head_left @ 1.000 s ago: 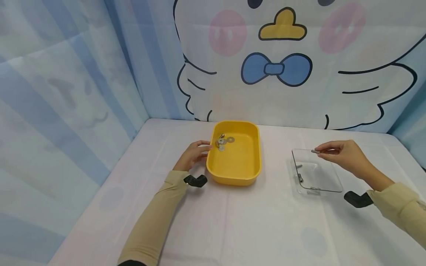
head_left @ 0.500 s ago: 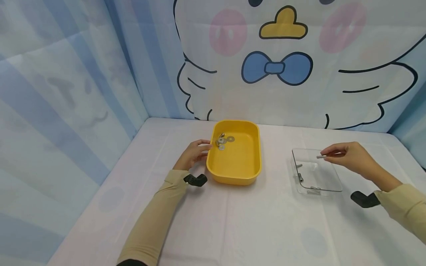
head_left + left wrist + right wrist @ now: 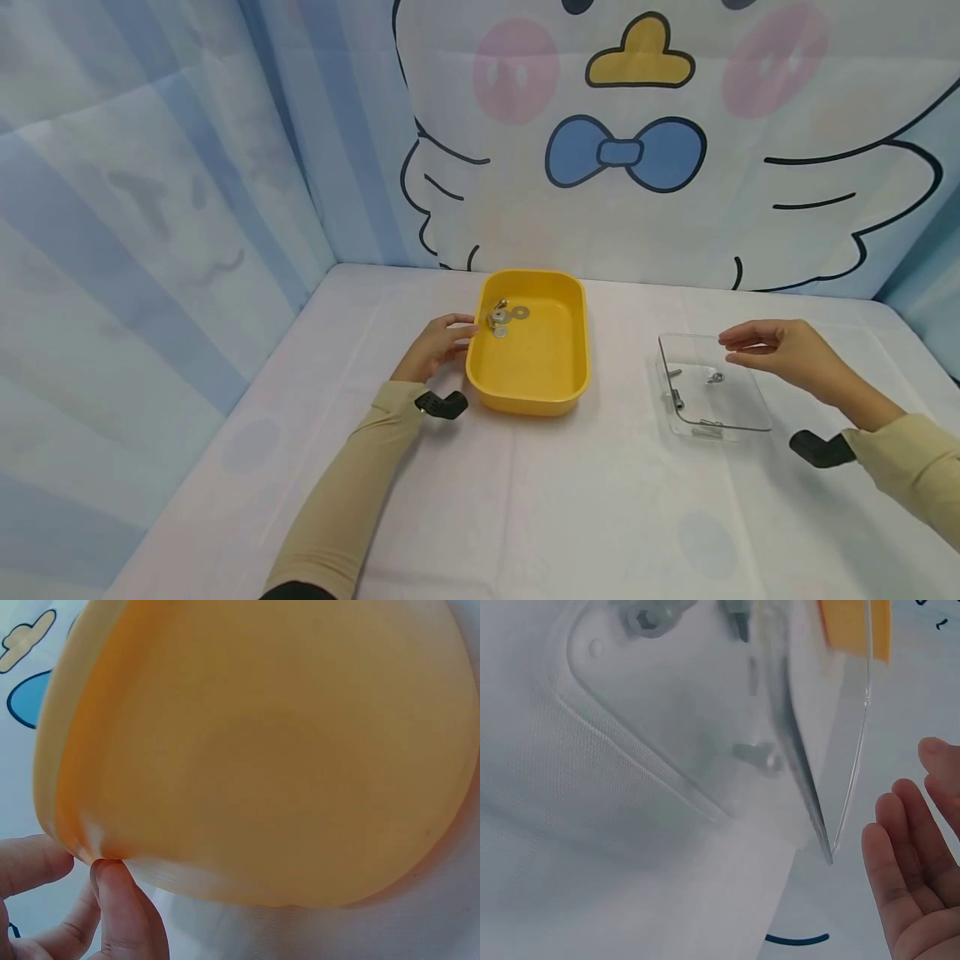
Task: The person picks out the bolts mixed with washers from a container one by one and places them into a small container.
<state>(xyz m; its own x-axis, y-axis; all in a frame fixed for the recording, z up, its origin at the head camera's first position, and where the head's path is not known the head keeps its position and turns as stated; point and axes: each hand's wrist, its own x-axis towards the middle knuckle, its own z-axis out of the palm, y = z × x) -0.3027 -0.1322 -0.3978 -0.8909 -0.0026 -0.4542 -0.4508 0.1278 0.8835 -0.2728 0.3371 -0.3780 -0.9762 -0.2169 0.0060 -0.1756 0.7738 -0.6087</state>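
In the head view my left hand point(image 3: 435, 348) rests with its fingertips against the left side of a yellow plastic tray point(image 3: 525, 407). The left wrist view has its thumb point(image 3: 124, 907) and a finger touching the tray's wall near the rim. Several washers point(image 3: 521, 312) and a few small metal bolts point(image 3: 500, 305) lie in the tray's upper left. My right hand point(image 3: 783, 354) hovers over the back right rim of a clear plastic box point(image 3: 731, 428), fingers loosely extended and holding nothing. Below it in the box lies a bolt point(image 3: 716, 377); other hex-socket bolts point(image 3: 651, 616) lie nearby.
A white cloth point(image 3: 585, 508) covers the table. Behind it hangs a curtain point(image 3: 525, 200) with a cartoon print, and a striped blue curtain point(image 3: 150, 292) stands along the left side. The yellow tray and clear box stand apart, with tablecloth between them.
My right hand carried a bolt rightward over the clear box and let it go; the bolt now lies inside. My left hand and the yellow tray stay in place.
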